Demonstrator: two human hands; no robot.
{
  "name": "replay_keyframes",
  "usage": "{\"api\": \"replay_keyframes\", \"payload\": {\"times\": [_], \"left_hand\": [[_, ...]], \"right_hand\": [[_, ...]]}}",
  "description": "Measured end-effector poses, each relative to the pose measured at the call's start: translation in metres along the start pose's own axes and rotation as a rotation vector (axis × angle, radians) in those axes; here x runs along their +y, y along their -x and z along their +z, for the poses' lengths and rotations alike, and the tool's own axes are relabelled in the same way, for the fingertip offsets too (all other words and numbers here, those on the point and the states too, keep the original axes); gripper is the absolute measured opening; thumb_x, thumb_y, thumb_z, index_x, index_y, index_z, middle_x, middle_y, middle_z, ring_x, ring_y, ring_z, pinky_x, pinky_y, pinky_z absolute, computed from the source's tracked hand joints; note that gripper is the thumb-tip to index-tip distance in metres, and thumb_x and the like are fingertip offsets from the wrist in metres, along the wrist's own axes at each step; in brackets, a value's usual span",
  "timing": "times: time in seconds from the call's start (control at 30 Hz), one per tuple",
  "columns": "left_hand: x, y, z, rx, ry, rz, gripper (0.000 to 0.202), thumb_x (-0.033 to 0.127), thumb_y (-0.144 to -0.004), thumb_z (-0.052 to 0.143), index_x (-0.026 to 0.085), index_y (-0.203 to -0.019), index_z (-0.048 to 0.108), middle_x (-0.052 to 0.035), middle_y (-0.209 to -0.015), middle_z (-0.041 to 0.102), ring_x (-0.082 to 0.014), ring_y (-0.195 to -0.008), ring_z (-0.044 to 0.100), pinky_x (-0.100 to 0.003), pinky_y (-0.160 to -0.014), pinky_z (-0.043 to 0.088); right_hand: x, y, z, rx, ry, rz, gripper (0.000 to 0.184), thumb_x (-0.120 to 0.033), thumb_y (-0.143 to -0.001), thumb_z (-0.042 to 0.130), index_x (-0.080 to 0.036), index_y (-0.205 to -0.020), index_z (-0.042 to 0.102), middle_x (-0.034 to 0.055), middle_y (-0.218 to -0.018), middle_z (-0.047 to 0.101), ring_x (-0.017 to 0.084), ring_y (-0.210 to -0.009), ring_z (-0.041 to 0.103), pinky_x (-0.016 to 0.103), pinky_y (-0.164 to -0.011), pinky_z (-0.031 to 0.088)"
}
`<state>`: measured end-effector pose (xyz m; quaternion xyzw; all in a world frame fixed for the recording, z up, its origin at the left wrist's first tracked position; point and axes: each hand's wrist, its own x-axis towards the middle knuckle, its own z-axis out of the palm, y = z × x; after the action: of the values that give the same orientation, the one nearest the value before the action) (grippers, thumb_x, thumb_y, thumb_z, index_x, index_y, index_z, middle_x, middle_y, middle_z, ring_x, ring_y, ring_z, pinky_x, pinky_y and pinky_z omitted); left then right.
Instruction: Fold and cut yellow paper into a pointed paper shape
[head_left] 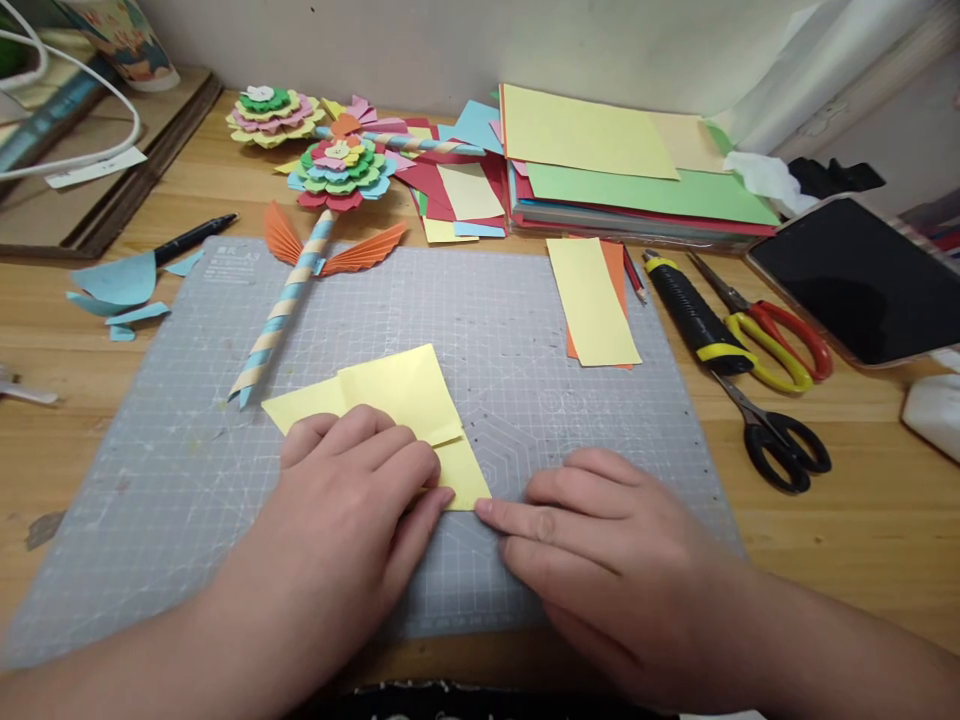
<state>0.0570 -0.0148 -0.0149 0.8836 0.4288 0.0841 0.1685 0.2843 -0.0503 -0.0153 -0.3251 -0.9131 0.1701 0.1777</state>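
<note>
A folded sheet of yellow paper (405,390) lies on the grey cutting mat (375,300), creased into angled flaps. My left hand (352,490) is closed over its near left part, the fingers curled and the thumb pressed down close to the near edge. Part of the paper is hidden beneath that hand. From the right, my right hand (607,550) reaches in with its fingers stretched out; the index fingertip touches the paper's near right corner. Up and left of the paper, a striped blue-and-tan paper stem (281,310) carries a layered paper flower (341,172) and orange pleated leaves (364,250).
Yellow and orange strips (596,305) lie on the mat's right. Beyond are a black-handled cutter (694,315), red-and-yellow scissors (780,340), black scissors (784,445) and a tablet (870,275). Coloured paper (592,135) is stacked behind. Blue scraps (116,285) and a black pen (195,237) lie left.
</note>
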Motion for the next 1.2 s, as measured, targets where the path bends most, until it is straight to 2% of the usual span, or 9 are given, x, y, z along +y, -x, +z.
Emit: {"api": "replay_keyframes", "payload": {"times": [0.2, 0.37, 0.5, 0.67, 1.2], "left_hand": [[0.001, -0.0031, 0.0011, 0.02, -0.022, 0.009, 0.024, 0.026, -0.093, 0.047, 0.021, -0.071, 0.054, -0.0008, -0.071, 0.061, -0.0233, -0.077, 0.052, -0.041, -0.072, 0.027], [-0.0002, -0.0042, 0.002, 0.022, -0.004, 0.004, 0.024, 0.026, -0.092, 0.049, 0.021, -0.069, 0.054, -0.0001, -0.07, 0.061, -0.0225, -0.076, 0.052, -0.04, -0.071, 0.027], [-0.0008, -0.0037, 0.002, 0.015, 0.008, -0.001, 0.022, 0.026, -0.092, 0.05, 0.022, -0.071, 0.056, 0.0001, -0.072, 0.063, -0.0223, -0.079, 0.053, -0.041, -0.073, 0.029], [-0.0014, -0.0035, 0.0012, 0.015, -0.006, 0.001, 0.021, 0.027, -0.092, 0.051, 0.021, -0.073, 0.057, -0.0002, -0.073, 0.064, -0.0219, -0.079, 0.054, -0.041, -0.072, 0.03], [-0.0004, -0.0046, 0.0019, 0.008, -0.037, -0.006, 0.024, 0.028, -0.093, 0.049, 0.021, -0.072, 0.057, -0.0016, -0.072, 0.064, -0.0222, -0.077, 0.053, -0.042, -0.072, 0.033]], "right_hand": [[-0.0011, 0.0049, -0.0018, 0.026, 0.108, -0.081, 0.025, -0.016, -0.092, 0.047, -0.017, -0.084, 0.071, 0.0016, -0.11, 0.074, 0.017, -0.079, 0.06, 0.039, -0.069, 0.038], [-0.0044, 0.0055, 0.0021, 0.034, 0.15, -0.101, 0.024, -0.015, -0.093, 0.047, -0.018, -0.085, 0.07, -0.0002, -0.119, 0.072, 0.016, -0.084, 0.06, 0.038, -0.071, 0.039], [-0.0046, 0.0033, 0.0045, 0.01, 0.155, -0.088, 0.027, -0.014, -0.094, 0.044, -0.018, -0.085, 0.069, 0.001, -0.125, 0.069, 0.017, -0.086, 0.06, 0.038, -0.072, 0.039], [-0.004, 0.0029, 0.0062, -0.007, 0.133, -0.075, 0.021, -0.013, -0.089, 0.048, -0.016, -0.089, 0.069, 0.0047, -0.123, 0.07, 0.018, -0.085, 0.06, 0.037, -0.073, 0.04], [-0.0029, 0.0002, 0.0056, 0.03, 0.035, 0.012, 0.018, -0.012, -0.087, 0.052, -0.015, -0.087, 0.07, 0.0033, -0.117, 0.073, 0.019, -0.081, 0.061, 0.039, -0.072, 0.039]]}}
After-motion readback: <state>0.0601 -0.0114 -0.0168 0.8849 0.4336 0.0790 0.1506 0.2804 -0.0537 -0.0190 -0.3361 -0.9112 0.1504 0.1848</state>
